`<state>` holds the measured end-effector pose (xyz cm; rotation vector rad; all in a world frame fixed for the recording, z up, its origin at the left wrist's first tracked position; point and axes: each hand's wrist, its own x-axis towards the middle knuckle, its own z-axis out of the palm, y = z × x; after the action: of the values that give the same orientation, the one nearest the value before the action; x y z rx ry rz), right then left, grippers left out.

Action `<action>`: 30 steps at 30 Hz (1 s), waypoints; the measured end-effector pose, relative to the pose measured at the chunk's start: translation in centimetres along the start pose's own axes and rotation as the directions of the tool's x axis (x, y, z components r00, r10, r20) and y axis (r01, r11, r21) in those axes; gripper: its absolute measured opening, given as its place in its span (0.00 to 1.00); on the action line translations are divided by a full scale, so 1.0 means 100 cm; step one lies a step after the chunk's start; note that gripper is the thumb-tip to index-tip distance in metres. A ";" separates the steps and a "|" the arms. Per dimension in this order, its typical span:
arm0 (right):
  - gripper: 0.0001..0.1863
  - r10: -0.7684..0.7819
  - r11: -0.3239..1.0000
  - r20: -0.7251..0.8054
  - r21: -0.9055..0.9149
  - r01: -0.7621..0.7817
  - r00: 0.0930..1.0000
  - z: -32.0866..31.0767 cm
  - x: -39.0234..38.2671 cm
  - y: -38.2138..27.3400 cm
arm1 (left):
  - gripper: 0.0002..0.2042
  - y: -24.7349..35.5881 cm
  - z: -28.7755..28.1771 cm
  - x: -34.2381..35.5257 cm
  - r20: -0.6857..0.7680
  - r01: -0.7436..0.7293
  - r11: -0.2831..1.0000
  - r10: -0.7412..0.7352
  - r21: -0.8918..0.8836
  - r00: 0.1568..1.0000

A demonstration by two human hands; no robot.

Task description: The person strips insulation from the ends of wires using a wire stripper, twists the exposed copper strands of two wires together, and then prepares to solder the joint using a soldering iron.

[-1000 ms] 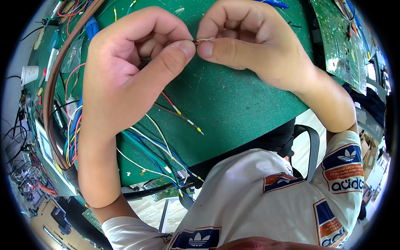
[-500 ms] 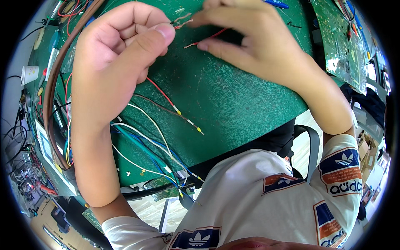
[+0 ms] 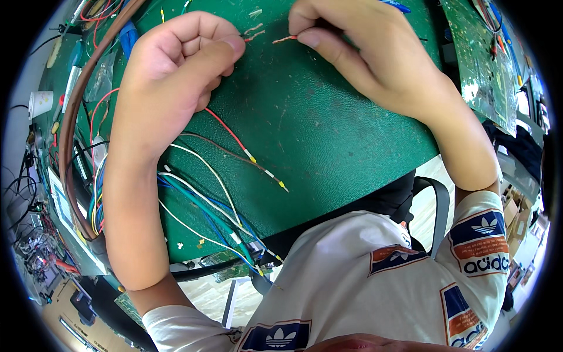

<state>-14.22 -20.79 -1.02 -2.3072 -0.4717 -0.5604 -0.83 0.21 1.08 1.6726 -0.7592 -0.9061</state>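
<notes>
Near the upper middle, my left hand is closed, thumb against curled fingers, on wire ends with bare copper strands. Across a short gap to the right, my right hand pinches a red wire, whose bare twisted copper tip points left. The rest of that wire is hidden by the fingers. Below my left hand, red, brown, white, blue and green wires lie on the green mat, several ending in small yellow or white sleeves.
A thick brown cable and tangled wires run along the left, near a white cup. Large green circuit boards are at the right, blue-handled tools at the top. A black chair stands below the mat's front edge.
My fingertips, together a second ago, have separated. My left hand has moved left and up. My right hand first opened somewhat, then closed on the red wire, higher up.
</notes>
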 end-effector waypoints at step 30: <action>0.08 -0.148 0.988 -0.145 -0.069 0.139 0.978 0.011 0.002 -0.005 | 0.03 -0.014 0.004 0.002 0.099 -0.243 0.935 0.224 0.259 0.970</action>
<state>-14.04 -19.60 -1.35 -2.2775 -0.5585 -0.8221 -1.02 0.21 -0.42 1.7448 -1.1446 -0.7185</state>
